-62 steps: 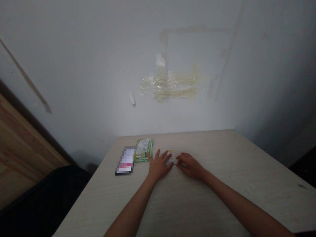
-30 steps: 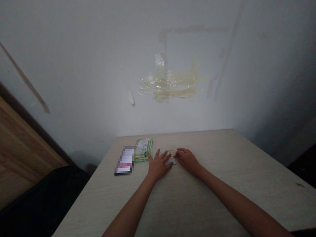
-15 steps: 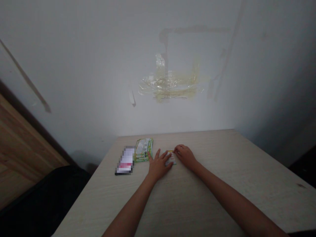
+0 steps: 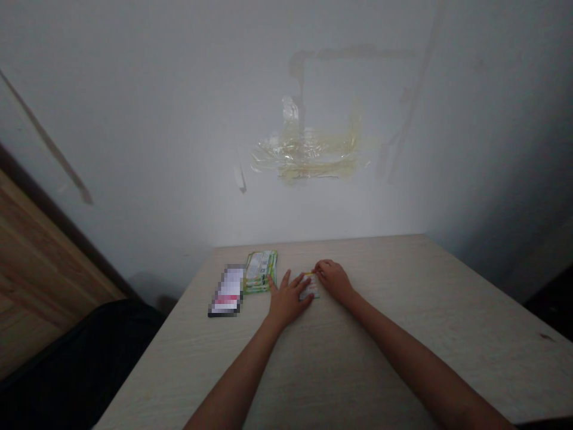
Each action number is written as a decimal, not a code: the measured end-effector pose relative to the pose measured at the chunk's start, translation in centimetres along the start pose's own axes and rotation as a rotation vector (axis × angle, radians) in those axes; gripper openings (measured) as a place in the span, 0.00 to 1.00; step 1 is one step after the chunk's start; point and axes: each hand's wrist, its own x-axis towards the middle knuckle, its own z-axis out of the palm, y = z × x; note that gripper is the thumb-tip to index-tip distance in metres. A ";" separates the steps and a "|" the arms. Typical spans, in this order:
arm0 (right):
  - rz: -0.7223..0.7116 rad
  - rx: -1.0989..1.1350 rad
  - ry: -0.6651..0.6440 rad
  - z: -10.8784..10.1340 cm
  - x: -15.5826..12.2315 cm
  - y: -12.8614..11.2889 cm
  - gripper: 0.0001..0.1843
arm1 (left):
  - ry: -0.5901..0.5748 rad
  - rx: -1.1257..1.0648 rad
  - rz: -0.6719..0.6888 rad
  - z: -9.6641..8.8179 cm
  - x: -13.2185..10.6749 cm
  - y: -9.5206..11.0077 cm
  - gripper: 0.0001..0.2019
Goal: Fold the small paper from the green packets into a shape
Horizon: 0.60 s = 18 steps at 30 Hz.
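Note:
A small printed card (image 4: 310,289), pale with an orange strip along its far edge, lies flat on the table. My left hand (image 4: 286,300) has its fingers spread, with the index finger and thumb pressed on the card's left and near side. At the card's far right corner, my right hand (image 4: 333,279) pinches with its fingertips closed together; the fingers partly hide that corner. Just left of my left hand rests a stack of green and white packets (image 4: 261,272), one finger reaching its near right edge.
A phone (image 4: 227,292) with a blurred, lit screen lies left of the packets. The light wood table (image 4: 403,286) meets a white wall (image 4: 179,119) with peeling clear tape (image 4: 308,152). Wooden boards (image 4: 31,269) and a dark object (image 4: 85,352) stand at the left.
My right hand has shifted very slightly up and to the left at the card's corner. My left hand, the packets and the phone stay in place.

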 end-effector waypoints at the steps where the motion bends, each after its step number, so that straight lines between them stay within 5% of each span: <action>1: 0.003 0.001 0.004 0.0 0.0 0.0 0.05 | -0.003 0.000 0.001 0.0 0.0 0.0 0.25; 18: -0.069 0.227 -0.058 0.2 -2.3 0.3 0.18 | 0.013 0.011 -0.024 0.1 -0.1 -0.1 0.29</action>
